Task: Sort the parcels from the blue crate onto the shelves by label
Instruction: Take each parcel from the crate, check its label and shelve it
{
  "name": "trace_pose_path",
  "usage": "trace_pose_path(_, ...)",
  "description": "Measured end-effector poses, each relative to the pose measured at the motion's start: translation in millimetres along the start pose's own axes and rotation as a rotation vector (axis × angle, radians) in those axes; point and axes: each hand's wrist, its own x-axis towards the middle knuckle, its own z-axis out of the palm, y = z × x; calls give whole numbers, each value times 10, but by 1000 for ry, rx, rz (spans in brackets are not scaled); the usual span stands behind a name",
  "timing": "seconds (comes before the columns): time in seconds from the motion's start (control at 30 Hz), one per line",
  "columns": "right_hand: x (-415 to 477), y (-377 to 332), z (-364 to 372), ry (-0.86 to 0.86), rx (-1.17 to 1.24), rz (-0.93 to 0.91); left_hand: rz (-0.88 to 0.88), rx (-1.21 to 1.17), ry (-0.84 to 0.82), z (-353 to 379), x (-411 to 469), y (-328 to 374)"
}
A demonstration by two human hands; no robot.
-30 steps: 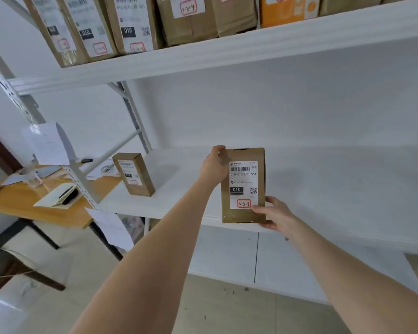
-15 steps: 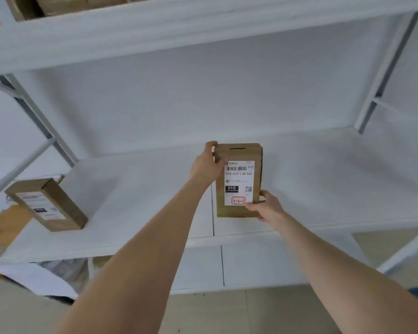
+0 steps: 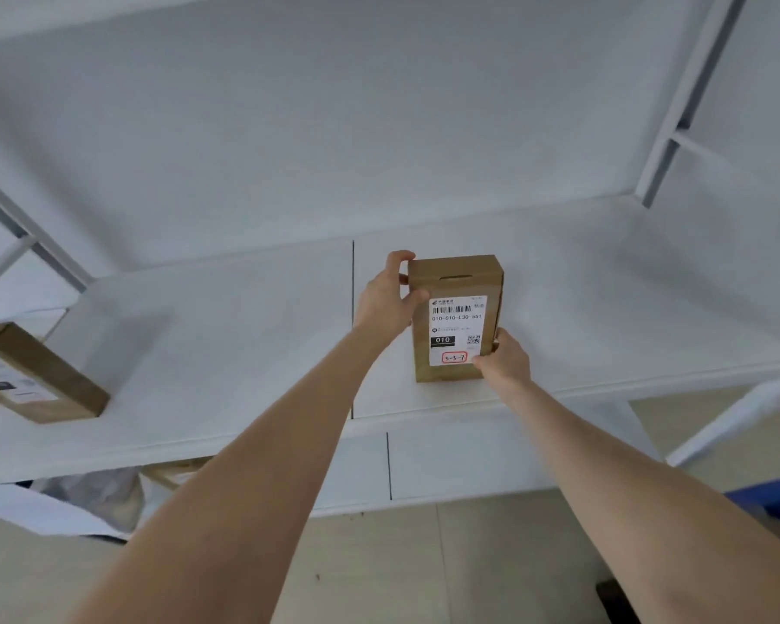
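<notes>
Fingers [image 3: 399, 259] of our left hand [image 3: 386, 299] curl over the top left corner of the brown parcel [image 3: 458, 281], thumb pressed on its face. Our right hand [image 3: 507, 360] pinches the lower right edge, thumb tip beside the red-boxed mark, seemingly 3-3-7, on the white label [image 3: 455, 328]. Both hands grip the box; neither is free.

The parcel stands upright near the front edge of the white shelf [image 3: 244, 335], just right of the seam between its two boards. Its base looks to be on the board or almost so.

To finish this step well, we judge, we should settle the base flat, turn the label squarely to the aisle and line the box up with the front edge. Then we let go one hand at a time, so the tall, narrow box does not tip.

Well apart, toward the shelf's left end, a second brown parcel [image 3: 41, 376] sits at an angle to the front edge, label toward us. Below the shelf, at the right of the view, a corner of the blue crate [image 3: 771, 502] shows; what it holds we cannot tell.
</notes>
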Motion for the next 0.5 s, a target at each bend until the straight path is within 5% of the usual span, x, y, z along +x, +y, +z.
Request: trace_pose_path(0.5,-162,148,-331,-57,-164,-100,-8,158,-49,148,-335,223)
